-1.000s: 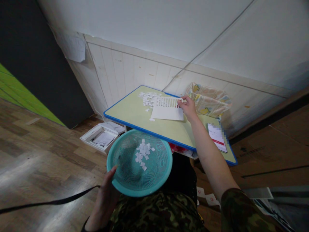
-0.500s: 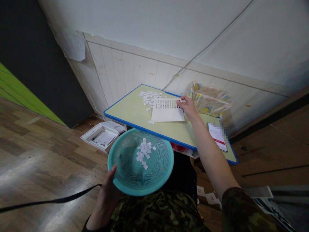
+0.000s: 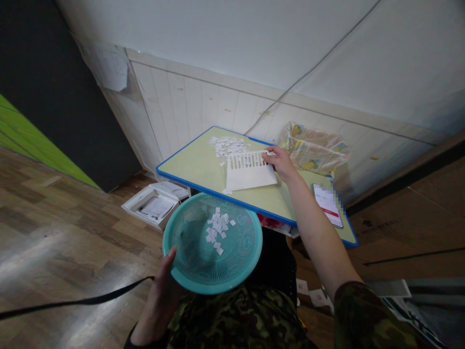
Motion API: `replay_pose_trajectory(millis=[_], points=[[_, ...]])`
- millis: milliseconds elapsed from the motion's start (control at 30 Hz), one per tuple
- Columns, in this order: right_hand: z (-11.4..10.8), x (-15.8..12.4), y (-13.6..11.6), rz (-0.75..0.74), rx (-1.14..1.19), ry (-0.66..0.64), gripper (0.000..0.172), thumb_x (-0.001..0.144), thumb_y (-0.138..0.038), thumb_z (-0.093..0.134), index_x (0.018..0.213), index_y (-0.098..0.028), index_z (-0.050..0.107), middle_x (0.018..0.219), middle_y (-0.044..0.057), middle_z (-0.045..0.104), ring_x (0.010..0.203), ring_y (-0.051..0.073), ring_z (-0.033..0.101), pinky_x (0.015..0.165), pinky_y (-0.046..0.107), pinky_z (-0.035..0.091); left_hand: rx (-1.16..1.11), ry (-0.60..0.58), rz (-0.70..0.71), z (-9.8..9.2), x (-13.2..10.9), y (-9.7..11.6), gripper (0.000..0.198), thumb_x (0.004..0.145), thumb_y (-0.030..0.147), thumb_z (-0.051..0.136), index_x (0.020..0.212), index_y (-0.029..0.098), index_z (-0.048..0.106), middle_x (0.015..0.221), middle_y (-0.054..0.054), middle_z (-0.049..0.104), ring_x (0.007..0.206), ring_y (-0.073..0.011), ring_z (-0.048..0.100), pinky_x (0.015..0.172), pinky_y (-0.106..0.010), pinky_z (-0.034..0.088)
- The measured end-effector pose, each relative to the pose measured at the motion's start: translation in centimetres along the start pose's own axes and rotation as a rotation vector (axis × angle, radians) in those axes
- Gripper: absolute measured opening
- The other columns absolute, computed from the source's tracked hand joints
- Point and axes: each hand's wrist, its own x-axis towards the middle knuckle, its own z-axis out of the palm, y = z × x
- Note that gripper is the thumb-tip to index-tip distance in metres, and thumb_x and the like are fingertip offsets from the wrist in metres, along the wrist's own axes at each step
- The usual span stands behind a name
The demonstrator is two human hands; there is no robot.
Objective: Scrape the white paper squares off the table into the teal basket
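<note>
Right grip (image 3: 280, 162) pinching slotted panel (image 3: 250, 179) by corner, bulk leftward — left grip (image 3: 164, 286) clasping teal basket (image 3: 236, 269) by rim.

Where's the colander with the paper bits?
In the head view, the teal colander is below centre, slightly left, gripped by the left hand, beside the near edge of the table.

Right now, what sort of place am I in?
An indoor room, perhaps in a home or small workshop, though I can't tell which: there's a blue-edged table by a paneled wall, and wood-look flooring.
</note>
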Motion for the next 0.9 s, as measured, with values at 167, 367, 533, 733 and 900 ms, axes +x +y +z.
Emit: replay_pose_trajectory(millis=[167, 367, 533, 733, 900], points=[[0.07, -0.2, -0.18, -0.005, -0.004, -0.021, 0.051, 0.061, -0.052, 0.089, 0.095, -0.024, 0.063, 0.069, -0.004, 0.069, 0.058, 0.014, 0.061, 0.049, 0.022, 0.04, 0.012, 0.005, 0.027, 0.23, -0.11, 0.0, 0.047, 0.088, 0.032, 0.077, 0.133, 0.018, 0.076, 0.111, -0.013, 0.084, 0.13, -0.0408, 0.064, 0.11, -0.049, 0.051], [0.04, -0.26, -0.26, 0.004, 0.022, -0.002, 0.052, 0.06, -0.054, 0.089, 0.093, -0.024, 0.063, 0.069, -0.004, 0.069, 0.059, 0.015, 0.062, 0.05, 0.024, 0.042, 0.002, -0.017, 0.019, 0.13, -0.09, 0.06, 0.057, 0.087, 0.031, 0.077, 0.143, 0.021, 0.069, 0.114, -0.012, 0.083, 0.128, -0.0416, 0.064, 0.11, -0.051, 0.051], [0.11, -0.2, -0.28, 0.006, 0.044, -0.046, 0.051, 0.06, -0.051, 0.091, 0.094, -0.024, 0.064, 0.069, -0.004, 0.069, 0.06, 0.015, 0.063, 0.053, 0.024, 0.044, 0.006, -0.004, 0.009, -0.1, 0.04, 0.04, 0.054, 0.087, 0.03, 0.078, 0.139, 0.018, 0.072, 0.115, -0.013, 0.083, 0.129, -0.0415, 0.063, 0.109, -0.049, 0.052], [0.32, -0.34, -0.48, 0.022, 0.057, -0.053, 0.052, 0.059, -0.051, 0.091, 0.094, -0.025, 0.063, 0.069, -0.005, 0.069, 0.059, 0.015, 0.063, 0.053, 0.025, 0.045, -0.003, -0.031, -0.005, -0.39, 0.36, -0.02, 0.051, 0.087, 0.033, 0.077, 0.136, 0.022, 0.074, 0.114, -0.012, 0.083, 0.131, -0.0417, 0.063, 0.111, -0.052, 0.05], [0.41, -0.53, -0.67, 0.028, 0.064, -0.109, 0.051, 0.06, -0.05, 0.091, 0.095, -0.024, 0.063, 0.068, -0.004, 0.069, 0.061, 0.016, 0.064, 0.055, 0.026, 0.046, 0.028, -0.022, 0.005, -0.02, -0.02, 0.0, 0.033, 0.086, 0.035, 0.077, 0.114, 0.019, 0.083, 0.111, -0.013, 0.084, 0.132, -0.042, 0.062, 0.112, -0.051, 0.049]])
